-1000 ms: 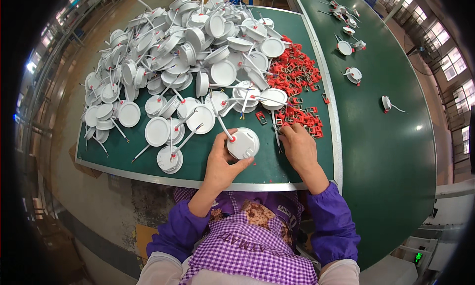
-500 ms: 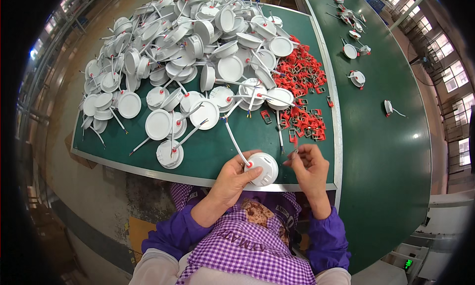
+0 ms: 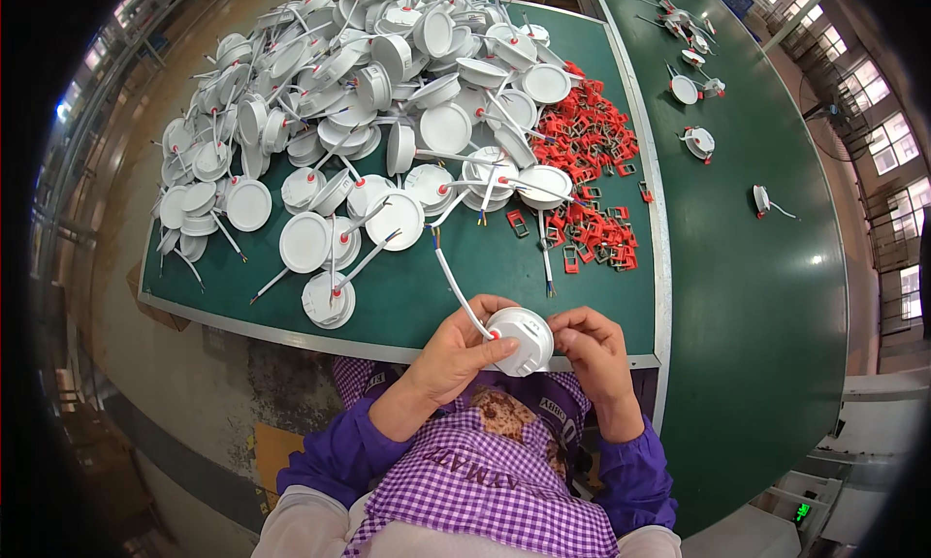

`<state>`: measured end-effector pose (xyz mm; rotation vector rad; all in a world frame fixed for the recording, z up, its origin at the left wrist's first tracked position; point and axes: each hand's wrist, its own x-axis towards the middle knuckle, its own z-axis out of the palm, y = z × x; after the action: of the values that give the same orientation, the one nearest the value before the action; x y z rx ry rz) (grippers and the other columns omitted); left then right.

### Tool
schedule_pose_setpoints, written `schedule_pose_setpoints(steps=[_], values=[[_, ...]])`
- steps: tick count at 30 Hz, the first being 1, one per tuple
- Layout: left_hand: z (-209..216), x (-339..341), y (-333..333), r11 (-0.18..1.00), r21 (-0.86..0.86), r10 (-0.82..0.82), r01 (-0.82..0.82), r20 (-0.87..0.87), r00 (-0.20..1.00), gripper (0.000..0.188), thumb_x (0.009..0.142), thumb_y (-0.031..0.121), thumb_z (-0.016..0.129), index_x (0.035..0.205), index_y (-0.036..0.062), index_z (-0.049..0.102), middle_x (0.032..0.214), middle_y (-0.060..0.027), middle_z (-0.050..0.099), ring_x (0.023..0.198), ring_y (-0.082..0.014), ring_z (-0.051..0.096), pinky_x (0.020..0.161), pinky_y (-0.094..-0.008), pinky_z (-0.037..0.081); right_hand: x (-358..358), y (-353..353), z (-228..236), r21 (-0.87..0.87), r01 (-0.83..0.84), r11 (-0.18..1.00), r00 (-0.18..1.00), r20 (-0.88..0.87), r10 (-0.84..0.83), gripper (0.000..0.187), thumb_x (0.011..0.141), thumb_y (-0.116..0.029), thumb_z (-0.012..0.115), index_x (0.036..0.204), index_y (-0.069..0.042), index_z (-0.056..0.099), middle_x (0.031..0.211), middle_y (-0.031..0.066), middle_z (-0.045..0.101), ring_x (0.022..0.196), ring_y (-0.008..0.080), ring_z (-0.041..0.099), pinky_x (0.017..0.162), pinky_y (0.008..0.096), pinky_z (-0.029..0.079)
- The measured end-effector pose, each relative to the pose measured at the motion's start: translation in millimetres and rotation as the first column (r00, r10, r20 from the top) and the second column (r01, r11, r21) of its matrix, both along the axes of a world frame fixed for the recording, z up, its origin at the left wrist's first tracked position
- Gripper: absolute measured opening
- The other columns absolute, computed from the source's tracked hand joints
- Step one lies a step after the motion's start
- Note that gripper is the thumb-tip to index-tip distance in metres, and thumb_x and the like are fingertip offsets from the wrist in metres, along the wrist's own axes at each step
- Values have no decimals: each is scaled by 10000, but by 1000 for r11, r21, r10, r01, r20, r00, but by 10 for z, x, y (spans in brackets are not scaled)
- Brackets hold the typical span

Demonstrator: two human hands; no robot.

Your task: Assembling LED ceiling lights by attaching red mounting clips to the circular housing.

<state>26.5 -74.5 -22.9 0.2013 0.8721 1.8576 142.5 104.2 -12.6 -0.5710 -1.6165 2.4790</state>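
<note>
My left hand [image 3: 464,349] holds a round white downlight [image 3: 525,342] over the table's front edge, the thumb lying across its back. From a red grommet at the lamp's left side a white cable [image 3: 454,282] rises, ending in thin coloured wires. Close against the lamp's right rim is my right hand [image 3: 593,350], thumb and forefinger pinched. The red spring clip seen at those fingertips earlier is now mostly hidden by them.
A large heap of white downlights [image 3: 441,128] with cables covers the green table [image 3: 407,306]. Red spring clips [image 3: 593,136] are piled to its right. Beyond the metal edge, a green conveyor belt [image 3: 747,364] carries several downlights [image 3: 698,144] with red clips.
My right hand has come left and down to the lamp's right rim. The lamp has shifted slightly right and tilted in my left hand.
</note>
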Motion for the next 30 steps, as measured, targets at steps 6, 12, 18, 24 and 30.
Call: schedule_pose_setpoints(steps=[6,12,18,24,30], values=[[0,38,34,998,-28,49,-52,-107,993,376,887,7,648,1217,5,467,1172,-112,591,1071,-170,604,923,-313,515,7,-94,-77,-268,86,959,987,151,-46,159,934,-144,638,998,1,625,937,60,668,819,134,630,730,254,510],[38,82,64,983,-54,155,-177,-286,945,354,875,-23,642,1184,-6,470,1174,-142,606,1048,-177,619,902,-314,526,-38,-42,-12,50,179,983,978,97,-183,145,927,-122,646,995,5,632,933,89,692,778,162,667,696,270,533],[90,104,73,920,-270,71,-283,-596,800,375,847,-7,684,1166,-12,488,1092,-96,611,984,-130,617,840,-270,517,-93,-274,312,843,148,518,989,-113,-98,167,835,15,652,1002,20,664,869,124,695,727,205,683,641,302,536],[120,124,95,904,-280,77,-323,-636,768,378,838,4,698,1164,-9,505,1080,-85,610,955,-122,616,817,-261,515,-151,-334,287,924,248,290,968,-243,-55,208,797,44,674,1000,-2,658,875,139,674,716,269,662,616,331,519],[204,148,102,879,-302,67,-370,-688,722,371,824,42,721,1144,-3,538,1039,-74,638,925,-125,622,791,-265,505,-107,-336,302,935,142,324,990,-141,-27,197,808,51,667,996,-5,653,859,134,667,704,265,655,601,333,512]])
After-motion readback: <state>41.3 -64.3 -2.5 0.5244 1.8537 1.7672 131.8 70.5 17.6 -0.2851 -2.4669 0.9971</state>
